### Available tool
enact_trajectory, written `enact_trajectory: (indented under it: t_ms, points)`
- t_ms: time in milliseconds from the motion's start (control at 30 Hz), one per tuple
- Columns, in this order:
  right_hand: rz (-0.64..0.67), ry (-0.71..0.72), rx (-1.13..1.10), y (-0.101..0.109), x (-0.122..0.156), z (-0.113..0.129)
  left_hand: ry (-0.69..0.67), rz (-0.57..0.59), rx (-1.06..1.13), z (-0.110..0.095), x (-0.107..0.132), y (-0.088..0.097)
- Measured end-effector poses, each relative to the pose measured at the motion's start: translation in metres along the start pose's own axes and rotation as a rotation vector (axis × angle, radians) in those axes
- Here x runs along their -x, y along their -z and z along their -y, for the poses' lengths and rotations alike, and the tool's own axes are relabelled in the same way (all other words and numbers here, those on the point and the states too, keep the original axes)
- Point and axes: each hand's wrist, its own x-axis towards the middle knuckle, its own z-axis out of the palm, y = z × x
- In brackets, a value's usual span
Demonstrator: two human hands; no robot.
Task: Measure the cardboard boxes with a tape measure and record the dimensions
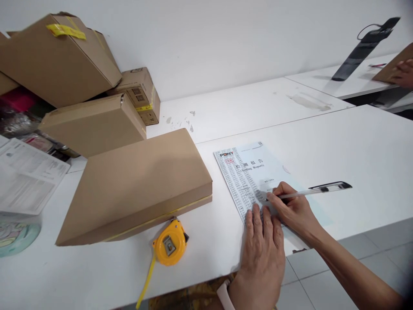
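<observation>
A sheet headed "Testing Report" [258,172] lies on the white table, printed in small repeated characters down its left part. My right hand [295,211] is closed around a clear pen with a black clip [322,189], its tip at the lower middle of the sheet. Flat on the sheet's lower edge rests my left hand [263,247], fingers stretched out and holding nothing. To the left of my hands are a yellow tape measure [170,243], with some tape pulled out, and a flat brown cardboard box [145,181].
Several cardboard boxes [61,56] are stacked at the back left, beside printed papers [30,176]. A dark water bottle [358,51] stands at the back right. Another person's hand [404,74] touches a brown box at the right edge. The table's front edge runs below my hands.
</observation>
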Motion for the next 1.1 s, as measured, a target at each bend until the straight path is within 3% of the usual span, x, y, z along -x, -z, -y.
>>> enact_trajectory:
  t_ms: [333,600,900,1100]
  points:
    - [-0.016,0.033,0.024,0.001,-0.001,-0.002,0.012,-0.014,0.03,-0.002,0.001,-0.003]
    - [0.012,0.021,0.003,0.001,-0.001,-0.009,0.014,-0.01,0.025,0.0,0.003,0.005]
    - [0.009,0.049,0.024,0.001,-0.003,-0.011,-0.006,-0.008,0.033,-0.004,0.002,-0.017]
    - [0.013,0.052,0.032,0.002,-0.002,-0.01,0.009,-0.013,0.009,-0.001,0.001,-0.005]
